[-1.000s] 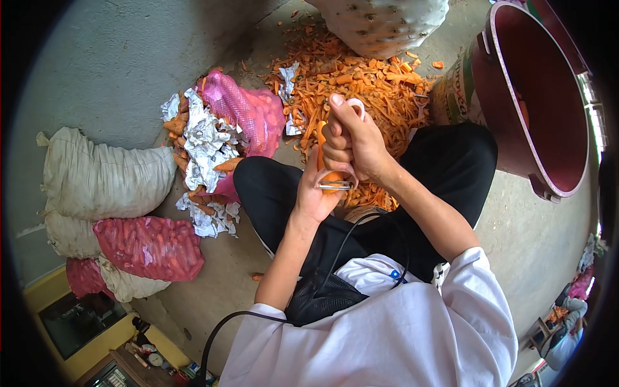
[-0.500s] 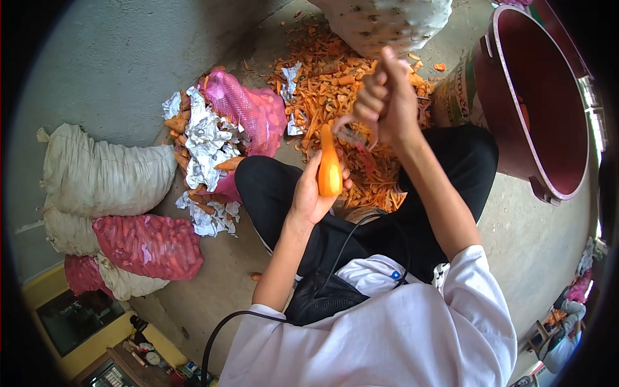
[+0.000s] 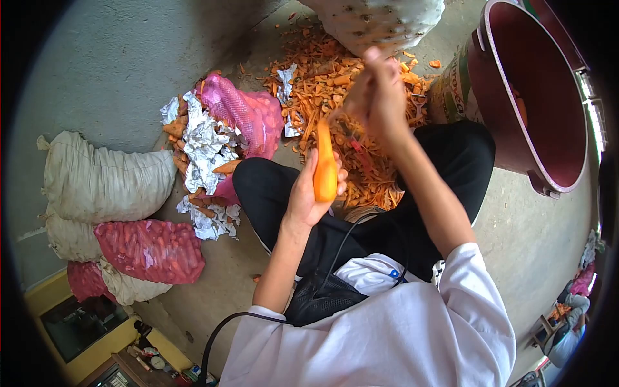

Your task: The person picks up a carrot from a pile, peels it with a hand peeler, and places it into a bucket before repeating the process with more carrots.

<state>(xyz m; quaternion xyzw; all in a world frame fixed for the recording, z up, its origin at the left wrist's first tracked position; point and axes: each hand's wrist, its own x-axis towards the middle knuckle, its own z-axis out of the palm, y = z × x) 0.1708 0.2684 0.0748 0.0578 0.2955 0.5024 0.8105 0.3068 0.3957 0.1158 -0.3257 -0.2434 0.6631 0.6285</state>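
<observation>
My left hand [image 3: 305,197] is closed around the thick end of a peeled orange carrot [image 3: 325,169], whose narrow tip points away from me. My right hand [image 3: 382,100], smeared by motion, is closed with the thumb up, just beyond the carrot on its right. A peeler shows in that hand in the earlier frame; now blur mostly hides it. Beneath both hands, orange carrot peelings [image 3: 309,87] are heaped on the floor between my legs.
A deep maroon tub [image 3: 480,84] stands at the right. To the left lie an open pink mesh bag [image 3: 235,106] of unpeeled carrots with crumpled newspaper [image 3: 205,145], a full red mesh bag [image 3: 151,251] and a pale sack [image 3: 106,177]. Another bulging white sack [image 3: 380,22] stands ahead.
My right hand has shifted slightly left and is more blurred. The carrot in my left hand has moved a little left and toward me. The whole view has shifted slightly.
</observation>
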